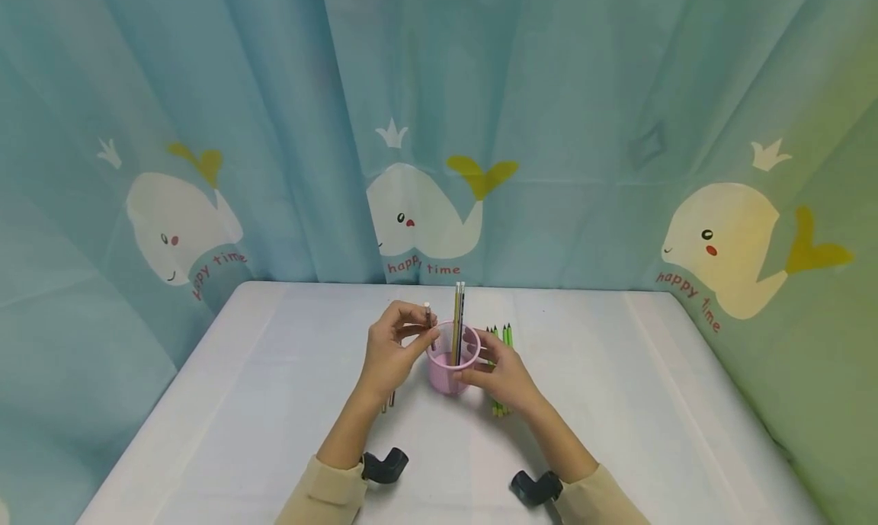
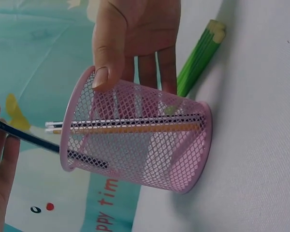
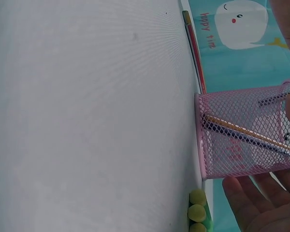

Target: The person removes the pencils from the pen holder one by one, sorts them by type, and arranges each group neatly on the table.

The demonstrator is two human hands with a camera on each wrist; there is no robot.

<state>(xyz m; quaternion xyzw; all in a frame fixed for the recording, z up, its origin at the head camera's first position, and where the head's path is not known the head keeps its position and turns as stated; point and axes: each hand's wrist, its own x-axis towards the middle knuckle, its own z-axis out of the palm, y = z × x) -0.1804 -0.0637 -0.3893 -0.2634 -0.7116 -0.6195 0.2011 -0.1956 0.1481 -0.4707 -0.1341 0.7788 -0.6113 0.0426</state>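
A pink mesh pen cup (image 1: 447, 382) stands upright on the table, with two pencils (image 1: 458, 312) leaning inside it. My right hand (image 1: 506, 372) grips the cup from the right, its thumb over the near side by the rim and its fingers round the far side. Between thumb and fingertips my left hand (image 1: 392, 350) pinches a dark pencil (image 2: 34, 140) near its white-tipped end. The lower part of that pencil is inside the cup, seen through the mesh in the left wrist view, and its end is above the cup's bottom.
Several green pencils (image 1: 507, 334) lie side by side on the table to the right, partly behind my right hand. A few other pencils (image 1: 392, 399) lie to the left, mostly hidden under my left hand. Behind the white table (image 1: 240, 418) hangs a whale-print curtain (image 1: 590, 129).
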